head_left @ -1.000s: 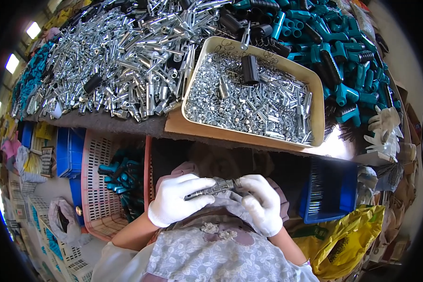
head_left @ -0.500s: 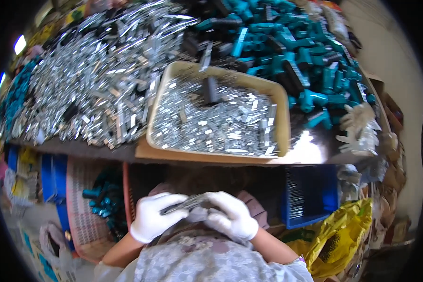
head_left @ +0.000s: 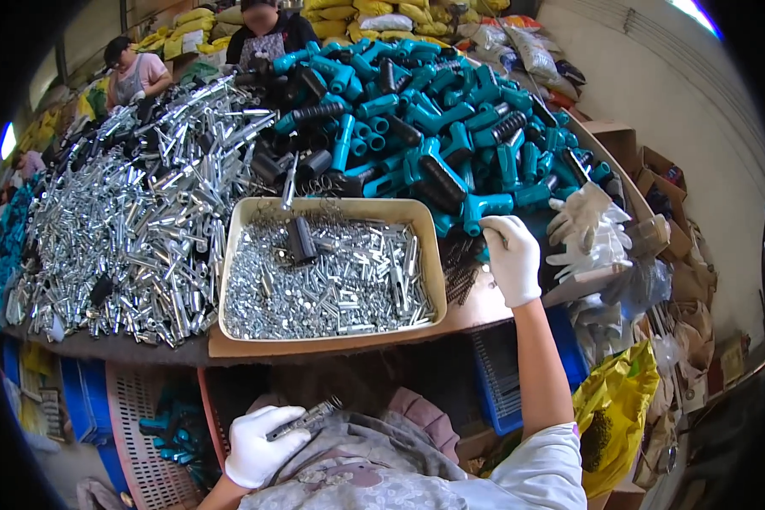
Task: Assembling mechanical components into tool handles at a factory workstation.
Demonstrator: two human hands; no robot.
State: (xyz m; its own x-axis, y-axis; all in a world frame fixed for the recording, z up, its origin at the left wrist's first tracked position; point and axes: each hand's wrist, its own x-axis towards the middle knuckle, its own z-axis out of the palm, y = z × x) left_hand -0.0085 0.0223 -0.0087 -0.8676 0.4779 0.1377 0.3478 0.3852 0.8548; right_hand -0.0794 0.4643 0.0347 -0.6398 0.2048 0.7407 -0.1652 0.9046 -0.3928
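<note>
Holding a slim, grey metal cylinder (head_left: 308,417) in the white-gloved left hand (head_left: 259,449), pinched firmly near one end between thumb and fingers, low over the grey floral apron (head_left: 357,493). Extended to the near edge of a heap of teal, pistol-shaped plastic housings (head_left: 450,117) with the white-gloved right hand (head_left: 512,262), bent at the fingers; impossible to tell whether closed on anything there. Probably partway through work on this one piece: seemingly joined already from several metal parts, but bare, without any teal housing around it. Likely much left overall, judging by the loose silvery metal parts (head_left: 157,229) heaped at left and the well-filled cream plastic tray (head_left: 434,280). In looks, dull and dark along the body, marked with unclear openings or ridges, and tilted up to the right.
</note>
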